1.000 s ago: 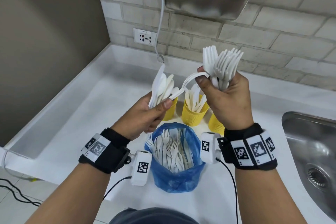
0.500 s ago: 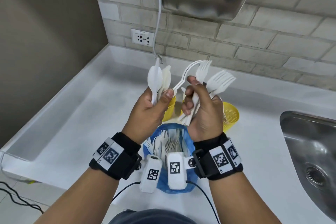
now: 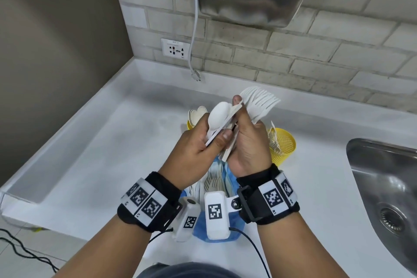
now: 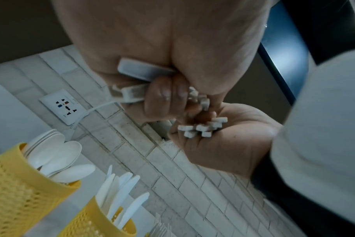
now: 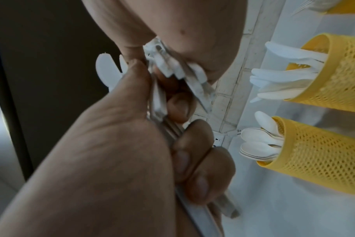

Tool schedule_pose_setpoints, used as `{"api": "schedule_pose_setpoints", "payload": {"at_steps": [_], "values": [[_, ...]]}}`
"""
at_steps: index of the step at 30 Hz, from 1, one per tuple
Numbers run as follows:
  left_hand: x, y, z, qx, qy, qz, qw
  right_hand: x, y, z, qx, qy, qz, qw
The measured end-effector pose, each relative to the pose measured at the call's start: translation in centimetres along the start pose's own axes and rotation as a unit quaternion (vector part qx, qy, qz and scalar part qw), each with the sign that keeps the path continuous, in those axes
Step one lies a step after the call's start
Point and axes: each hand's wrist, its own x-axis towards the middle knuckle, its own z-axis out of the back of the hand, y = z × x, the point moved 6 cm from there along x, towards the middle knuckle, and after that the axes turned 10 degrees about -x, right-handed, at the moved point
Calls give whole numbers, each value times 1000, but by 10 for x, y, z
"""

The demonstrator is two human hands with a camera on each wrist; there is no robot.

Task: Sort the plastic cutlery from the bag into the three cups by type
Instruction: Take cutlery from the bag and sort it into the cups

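Fingers (image 3: pixel 222 140) both hands clamp cutlery bundles; three yellow cups (image 5: pixel 322 154); one bag (image 3: pixel 230 184).

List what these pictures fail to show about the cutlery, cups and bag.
- Middle cup: hidden behind both hands in the head view; the wrist views show it holds knives.
- Bag: mostly covered by the wrists and wrist cameras in the head view; how much cutlery remains inside is unclear.
- Left hand: holds spoons, but the count is hidden.
- Right hand: its forks are motion-blurred.
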Motion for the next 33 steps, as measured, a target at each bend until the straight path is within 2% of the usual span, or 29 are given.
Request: {"api": "schedule_pose_setpoints", "payload": {"at_steps": [4,9,13,17,21,26,30,33], "values": [[-1,4,4,-11,-22,20,1000,2,1,7,-35,-37,30,998],[0,14,12,35,-48,44,997,2,6,6,-65,-25,56,996],[3,16,13,-32,-27,101,994,0,6,5,-82,8,50,995],[5,18,21,-86,-30,113,989,-1,10,9,-113,-5,61,992],[3,12,11,-81,4,103,991,4,10,7,-172,-23,95,980],[4,11,9,-58,13,98,993,4,11,9,-204,-55,114,971],[4,13,6,-42,72,85,993,4,13,14,-234,-41,119,964],[2,14,7,-40,96,82,991,8,15,20,-224,-5,86,971]]}}
